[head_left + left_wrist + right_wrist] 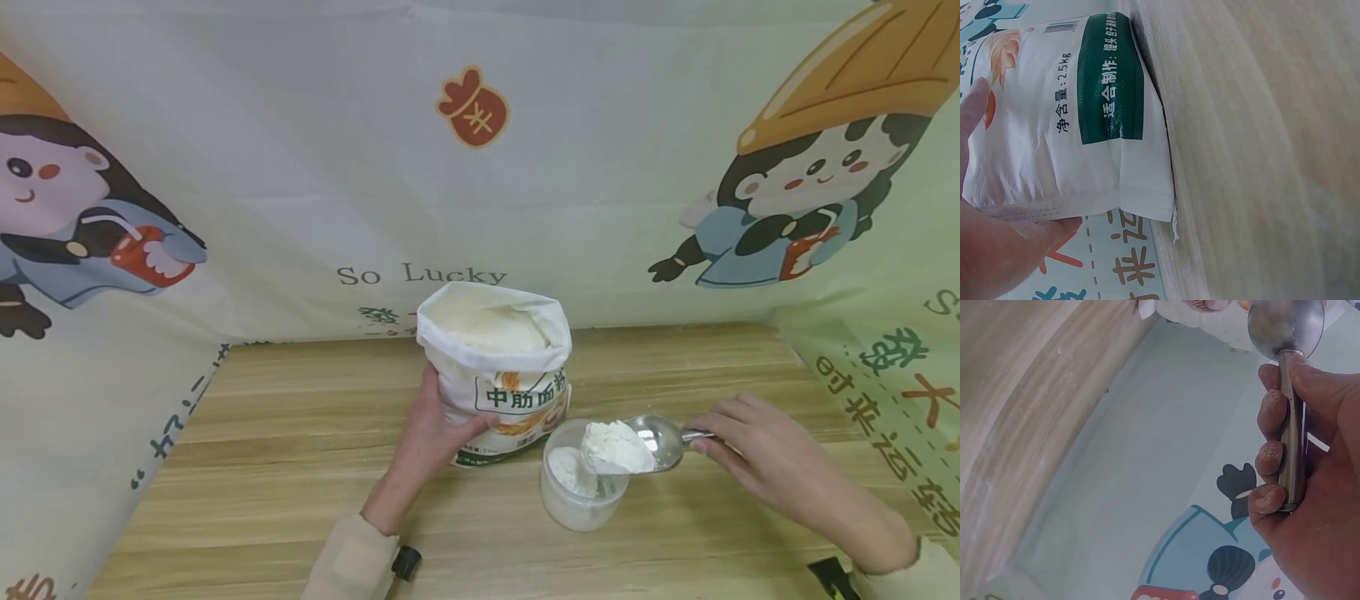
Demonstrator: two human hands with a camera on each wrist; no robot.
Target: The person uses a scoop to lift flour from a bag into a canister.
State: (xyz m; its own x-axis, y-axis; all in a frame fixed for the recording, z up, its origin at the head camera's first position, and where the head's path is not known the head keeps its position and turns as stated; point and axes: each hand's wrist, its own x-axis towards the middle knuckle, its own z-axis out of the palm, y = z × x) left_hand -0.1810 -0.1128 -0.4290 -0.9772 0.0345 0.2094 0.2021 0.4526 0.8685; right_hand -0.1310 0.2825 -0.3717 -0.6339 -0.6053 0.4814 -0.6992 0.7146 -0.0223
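Note:
An open bag of flour stands upright on the table, its white rim folded outward and flour showing inside. My left hand holds the bag's left side, with the thumb across the front and the fingers around the side. In the left wrist view, the bag's green-banded base meets the tabletop. My right hand grips the handle of a metal scoop. Heaped with white flour, the scoop's bowl is over a clear plastic tub that has flour in it. White dust marks the right fingers.
The wood-grain table runs back to a printed cloth backdrop with cartoon figures and lettering. More of this cloth rises along the left and right sides. Specks of white powder dot the tabletop in the right wrist view.

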